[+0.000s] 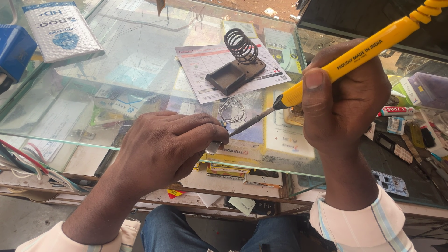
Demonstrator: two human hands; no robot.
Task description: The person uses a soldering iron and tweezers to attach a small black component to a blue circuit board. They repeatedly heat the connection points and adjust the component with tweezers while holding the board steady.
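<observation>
Over smooth glass — right hand [343, 100] grips yellow plastic soldering iron [347, 58].

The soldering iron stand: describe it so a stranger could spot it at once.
Start at the glass counter top and find the printed paper sheet lying near its far middle. On that sheet sits the soldering iron stand, beyond the yellow soldering iron in the right hand. Nothing else nearby has its dark square tray and upright coiled wire spring.
</observation>
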